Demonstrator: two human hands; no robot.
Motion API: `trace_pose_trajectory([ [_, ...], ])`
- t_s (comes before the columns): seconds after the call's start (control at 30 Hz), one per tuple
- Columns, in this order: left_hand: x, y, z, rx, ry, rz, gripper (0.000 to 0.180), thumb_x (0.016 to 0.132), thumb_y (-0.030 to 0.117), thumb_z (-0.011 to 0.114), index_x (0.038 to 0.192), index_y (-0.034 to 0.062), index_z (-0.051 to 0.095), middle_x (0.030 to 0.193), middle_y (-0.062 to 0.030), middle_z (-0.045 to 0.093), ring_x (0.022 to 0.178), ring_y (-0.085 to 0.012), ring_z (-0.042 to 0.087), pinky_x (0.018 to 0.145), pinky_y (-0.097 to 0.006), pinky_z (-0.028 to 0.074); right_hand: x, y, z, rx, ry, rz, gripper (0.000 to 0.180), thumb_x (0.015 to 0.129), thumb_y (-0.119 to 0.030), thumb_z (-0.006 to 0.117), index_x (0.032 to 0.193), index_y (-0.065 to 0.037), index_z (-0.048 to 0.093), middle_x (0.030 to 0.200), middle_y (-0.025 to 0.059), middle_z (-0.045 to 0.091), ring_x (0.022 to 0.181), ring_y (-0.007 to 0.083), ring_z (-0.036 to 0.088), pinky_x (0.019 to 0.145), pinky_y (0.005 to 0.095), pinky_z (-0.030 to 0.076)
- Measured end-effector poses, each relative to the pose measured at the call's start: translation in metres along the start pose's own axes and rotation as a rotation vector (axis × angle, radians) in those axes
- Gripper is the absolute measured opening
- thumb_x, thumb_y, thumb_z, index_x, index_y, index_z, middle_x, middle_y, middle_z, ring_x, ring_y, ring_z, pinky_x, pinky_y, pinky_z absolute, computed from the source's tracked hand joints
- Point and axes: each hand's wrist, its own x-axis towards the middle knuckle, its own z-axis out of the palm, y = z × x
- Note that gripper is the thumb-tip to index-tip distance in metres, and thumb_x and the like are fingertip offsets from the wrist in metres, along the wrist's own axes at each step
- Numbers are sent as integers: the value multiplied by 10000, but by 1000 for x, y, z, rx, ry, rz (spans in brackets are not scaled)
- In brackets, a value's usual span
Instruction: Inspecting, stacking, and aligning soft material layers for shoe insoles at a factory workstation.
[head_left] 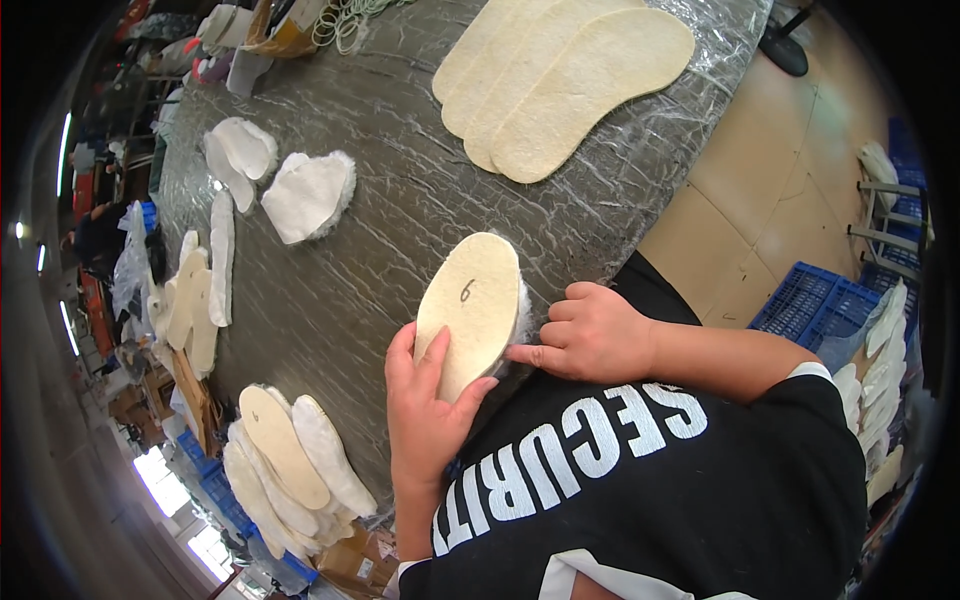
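Observation:
A cream felt insole (pixel 470 300) with white fleece along its right edge and a handwritten mark is held tilted above the table's near edge. My left hand (pixel 430 390) grips its lower end, the fingers on the felt face and the thumb at the right side. My right hand (pixel 595 335) has most fingers curled, while its index finger stretches out and touches the insole's lower right edge. Its thumb is hidden, and nothing shows inside the curled fingers. The underside of the insole is mostly out of sight.
Large cream insole pieces (pixel 590 85) overlap at the far side of the plastic-covered table (pixel 400 130). White fleece pieces (pixel 310 195) lie at left. Stacked insoles (pixel 285 450) are at the near left edge. Blue crates (pixel 815 305) stand on the floor at right.

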Motion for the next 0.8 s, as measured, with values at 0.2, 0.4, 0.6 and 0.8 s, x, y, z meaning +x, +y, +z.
trace_pose_trajectory([
  [0.2, 1, 4, 3, 33, -7, -6, 678, 660, 273, 863, 1212, -20, 602, 1330, -251, 468, 1193, -409, 490, 994, -462, 420, 4, -3, -3, -21, -73, 22, 300, 790, -204, 590, 1056, -158, 721, 657, -63, 561, 661, 138, 573, 599, 318, 408],
  [0.4, 1, 5, 7, 83, 0, -6, 720, 621, 294, 881, 1210, -15, 606, 1330, -250, 466, 1194, -416, 481, 992, -470, 419, 5, -4, -1, -30, -67, 18, 286, 791, -201, 592, 1040, -151, 723, 664, -60, 574, 664, 140, 583, 605, 317, 413],
  [0.6, 3, 9, 10, 162, -3, 20, 737, 606, 296, 884, 1217, -7, 605, 1333, -244, 461, 1175, -409, 485, 984, -471, 423, 4, -3, -1, -9, -98, 42, 268, 798, -205, 595, 1028, -156, 725, 669, -56, 576, 667, 143, 589, 606, 322, 416],
  [0.8, 2, 11, 16, 208, -11, 5, 764, 580, 243, 896, 1237, -4, 593, 1359, -226, 447, 1227, -392, 465, 1020, -449, 405, 4, 3, -2, 105, -35, 25, 169, 778, -219, 644, 920, -155, 707, 665, -42, 573, 652, 156, 590, 614, 329, 432],
])
